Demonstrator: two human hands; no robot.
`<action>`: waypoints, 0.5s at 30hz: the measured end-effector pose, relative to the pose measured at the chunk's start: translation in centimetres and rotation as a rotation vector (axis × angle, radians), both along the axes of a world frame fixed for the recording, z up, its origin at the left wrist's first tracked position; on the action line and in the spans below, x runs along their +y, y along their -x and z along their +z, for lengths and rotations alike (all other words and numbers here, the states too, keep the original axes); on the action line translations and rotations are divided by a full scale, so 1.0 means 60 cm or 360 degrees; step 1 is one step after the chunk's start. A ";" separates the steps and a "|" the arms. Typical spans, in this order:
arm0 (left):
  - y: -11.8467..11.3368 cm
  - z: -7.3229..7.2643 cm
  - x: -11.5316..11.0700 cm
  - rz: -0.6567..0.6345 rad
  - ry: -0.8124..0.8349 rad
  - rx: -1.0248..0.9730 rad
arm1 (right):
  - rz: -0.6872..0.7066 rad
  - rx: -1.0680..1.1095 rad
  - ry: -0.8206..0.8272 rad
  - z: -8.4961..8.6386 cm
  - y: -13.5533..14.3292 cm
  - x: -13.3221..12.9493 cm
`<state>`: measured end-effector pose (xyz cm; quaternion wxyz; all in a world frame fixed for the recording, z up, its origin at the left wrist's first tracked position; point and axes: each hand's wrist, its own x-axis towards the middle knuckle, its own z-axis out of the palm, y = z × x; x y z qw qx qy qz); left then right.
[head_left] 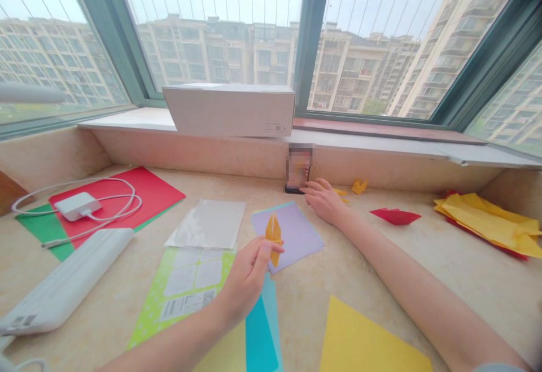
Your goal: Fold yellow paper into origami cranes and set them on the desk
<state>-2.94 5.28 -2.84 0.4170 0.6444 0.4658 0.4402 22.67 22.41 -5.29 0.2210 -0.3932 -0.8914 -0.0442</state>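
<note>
Far left: one long white block (pixel 70 281), lying slantwise on the stone counter (pixel 305 310). Behind it, one green sheet (pixel 31 228), partly covered by one red sheet (pixel 148 191); on these, one white adapter (pixel 78 206) with a looped white cable (pixel 63 241).

Left of centre: one lime-green dotted packet (pixel 148 310), printed label showing; at its far end, one whitish packet (pixel 215 222). Above and behind, on the sill, stood one long white box (pixel 232 112).

Near edge: one pale yellow sheet (pixel 224 349), beside blue sheets (pixel 260 332) in two shades.

Centre: the left hand (pixel 249 262), thumb and fingers pinched narrow on one folded yellow paper piece (pixel 274 233), which was held pointed end up over the lilac sheet (pixel 296 236).

Next: one phone (pixel 298 169), upright against the back wall, screen blurred. At its lower right edge was the right hand (pixel 324 200), fingers extended and slightly parted, holding nothing visible; whether the fingertips touched the phone could not be told.

Right of centre: one bright yellow sheet (pixel 368 344) at the near edge; two small yellow folded pieces (pixel 359 186) near the back wall, one partly hidden by the right hand; one red folded piece (pixel 396 216).

Far right: one loose pile of yellow and red paper (pixel 486 219).
</note>
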 end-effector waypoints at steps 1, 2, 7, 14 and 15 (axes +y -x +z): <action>0.000 0.000 0.000 -0.0003 0.0010 -0.0003 | 0.0023 -0.0015 -0.0007 0.001 0.001 0.001; 0.000 0.000 0.000 -0.0004 0.0022 -0.0007 | 0.0046 -0.0019 -0.0012 0.002 0.003 0.001; -0.001 0.002 -0.001 0.0018 0.0046 -0.0001 | 0.0063 0.0001 0.0066 0.007 0.004 -0.002; -0.002 0.005 -0.001 0.0014 0.0040 0.0002 | 0.0090 -0.0036 -0.0005 0.002 0.000 -0.005; -0.002 0.006 -0.001 0.0013 0.0038 -0.0003 | 0.0083 -0.0045 -0.0021 0.000 0.000 -0.004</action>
